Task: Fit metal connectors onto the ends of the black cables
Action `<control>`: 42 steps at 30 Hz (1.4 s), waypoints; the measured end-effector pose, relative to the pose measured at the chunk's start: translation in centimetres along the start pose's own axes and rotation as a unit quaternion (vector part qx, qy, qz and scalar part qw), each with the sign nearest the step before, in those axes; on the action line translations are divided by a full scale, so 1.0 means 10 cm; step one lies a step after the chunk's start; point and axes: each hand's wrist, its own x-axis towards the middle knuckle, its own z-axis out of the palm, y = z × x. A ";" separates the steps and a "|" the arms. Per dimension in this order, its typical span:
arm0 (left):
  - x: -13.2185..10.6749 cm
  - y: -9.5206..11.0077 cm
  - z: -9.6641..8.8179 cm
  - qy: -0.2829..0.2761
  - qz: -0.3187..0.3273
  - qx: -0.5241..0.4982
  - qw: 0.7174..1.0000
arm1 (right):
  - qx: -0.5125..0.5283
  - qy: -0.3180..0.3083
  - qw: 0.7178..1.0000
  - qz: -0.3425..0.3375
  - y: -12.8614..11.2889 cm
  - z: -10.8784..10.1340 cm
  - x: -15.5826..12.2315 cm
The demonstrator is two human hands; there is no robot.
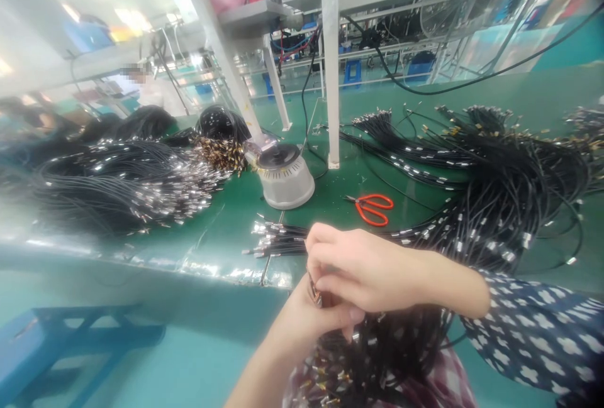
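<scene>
My left hand is closed around a few small coppery and dark cable ends, which show at its thumb side. Over it lies my right hand, fingers curled and pinched together against the left; what they grip is hidden. Black cables with gold and silver tips hang in a thick bundle below both hands, over the lap. Just behind the right hand, a bunch of black cables with silvery ends rests along the front of the green bench.
Orange-handled snips lie beyond the hands. A white round device with a dark top stands by a white post. Cable heaps spread left and right. A blue stool is lower left; a person sits farther back.
</scene>
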 end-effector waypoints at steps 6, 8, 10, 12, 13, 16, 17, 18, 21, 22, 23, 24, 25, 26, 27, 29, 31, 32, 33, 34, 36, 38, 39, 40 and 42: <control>0.02 0.03 -0.04 -0.033 0.043 -0.034 0.998 | 0.079 0.087 0.982 0.147 0.02 0.05 -0.14; 0.03 0.04 -0.04 -0.021 0.056 -0.034 0.998 | 0.117 0.121 0.965 0.200 0.06 0.07 -0.20; 0.03 0.05 -0.02 0.023 0.068 -0.029 0.997 | 0.152 0.150 0.948 0.237 0.11 0.08 -0.23; 0.03 0.05 0.00 0.068 0.082 -0.011 0.994 | 0.179 0.168 0.934 0.260 0.13 0.10 -0.25; 0.03 0.05 0.01 0.082 0.088 0.001 0.993 | 0.187 0.172 0.930 0.267 0.14 0.11 -0.26; 0.03 0.05 0.03 0.091 0.085 0.014 0.992 | 0.201 0.177 0.925 0.271 0.14 0.13 -0.27; 0.02 0.05 0.04 0.093 0.083 0.010 0.992 | 0.215 0.181 0.922 0.267 0.14 0.14 -0.27; 0.01 0.05 0.05 0.094 0.081 0.005 0.992 | 0.238 0.187 0.917 0.259 0.14 0.14 -0.29; -0.06 0.06 0.09 0.088 0.078 -0.008 0.993 | 0.335 0.212 0.888 0.234 0.16 0.14 -0.34; -0.08 0.06 0.11 0.083 0.073 -0.013 0.994 | 0.365 0.219 0.875 0.230 0.17 0.14 -0.37; -0.11 0.05 0.13 0.080 0.067 -0.018 0.994 | 0.389 0.225 0.863 0.229 0.17 0.15 -0.40; -0.14 0.05 0.15 0.080 0.061 -0.021 0.995 | 0.410 0.228 0.853 0.228 0.16 0.15 -0.43; -0.16 0.04 0.17 0.082 0.054 -0.021 0.995 | 0.429 0.229 0.845 0.225 0.16 0.16 -0.46; -0.18 0.04 0.19 0.087 0.048 -0.017 0.995 | 0.447 0.228 0.837 0.221 0.15 0.18 -0.48; -0.20 0.03 0.21 0.092 0.042 -0.013 0.995 | 0.465 0.225 0.829 0.215 0.13 0.19 -0.51; -0.22 0.02 0.23 0.105 0.034 -0.001 0.994 | 0.502 0.215 0.813 0.205 0.11 0.23 -0.55; -0.23 0.02 0.25 0.117 0.033 0.012 0.993 | 0.529 0.200 0.798 0.206 0.09 0.26 -0.58; -0.24 0.01 0.25 0.123 0.032 0.020 0.992 | 0.536 0.192 0.795 0.210 0.08 0.28 -0.59; -0.24 0.01 0.26 0.128 0.032 0.029 0.991 | 0.540 0.187 0.793 0.212 0.07 0.29 -0.59; -0.24 0.01 0.26 0.132 0.031 0.037 0.990 | 0.540 0.183 0.794 0.213 0.07 0.30 -0.60; -0.24 0.00 0.26 0.138 0.028 0.049 0.989 | 0.527 0.179 0.803 0.212 0.08 0.32 -0.61; -0.25 0.00 0.26 0.140 0.026 0.055 0.988 | 0.506 0.181 0.817 0.210 0.09 0.32 -0.60; -0.25 0.00 0.26 0.141 0.026 0.056 0.988 | 0.495 0.181 0.824 0.210 0.09 0.32 -0.60; -0.25 0.00 0.26 0.140 0.027 0.057 0.988 | 0.484 0.180 0.829 0.212 0.09 0.32 -0.59; -0.25 -0.01 0.25 0.135 0.030 0.057 0.989 | 0.471 0.179 0.837 0.215 0.08 0.30 -0.58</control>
